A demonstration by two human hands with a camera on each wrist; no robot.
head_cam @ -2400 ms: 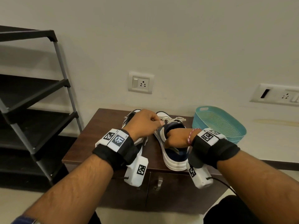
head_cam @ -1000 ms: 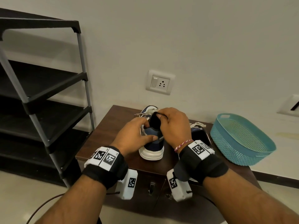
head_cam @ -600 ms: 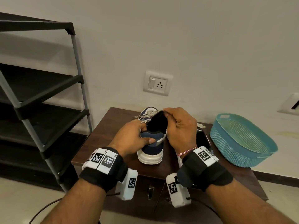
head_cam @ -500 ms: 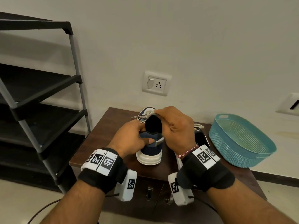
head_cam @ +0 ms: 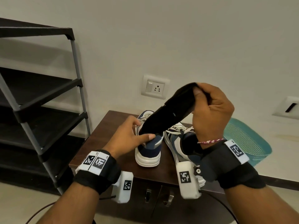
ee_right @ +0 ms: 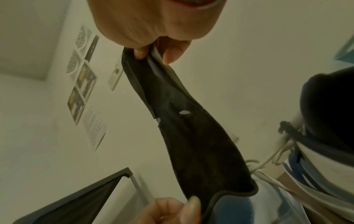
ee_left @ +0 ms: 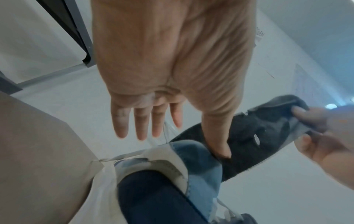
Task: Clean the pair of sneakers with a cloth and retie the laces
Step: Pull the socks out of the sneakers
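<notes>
Two navy-and-white sneakers stand heel-toward-me on a brown cabinet [head_cam: 105, 139]. My right hand [head_cam: 201, 94] pinches the heel end of a black insole [head_cam: 169, 112], held high and slanting down into the left sneaker [head_cam: 149, 149], where its toe end is still hidden. My left hand [head_cam: 144, 129] steadies that sneaker, thumb pressed on the heel collar and fingers straight. In the left wrist view the fingers [ee_left: 141, 128] spread out clear of the sneaker [ee_left: 172, 174]. The right sneaker [head_cam: 181, 143] lies partly behind my right wrist with loose white laces. In the right wrist view, thumb and finger nip the insole [ee_right: 191, 136].
A teal plastic basket [head_cam: 246, 139] sits at the cabinet's right end. A black tiered shoe rack [head_cam: 40, 97] stands on the left. A wall socket [head_cam: 155, 86] is behind the sneakers. I see no cloth.
My right hand has risen up and to the right, drawing the black insole most of the way out of the left sneaker. My left hand stays at the heel.
</notes>
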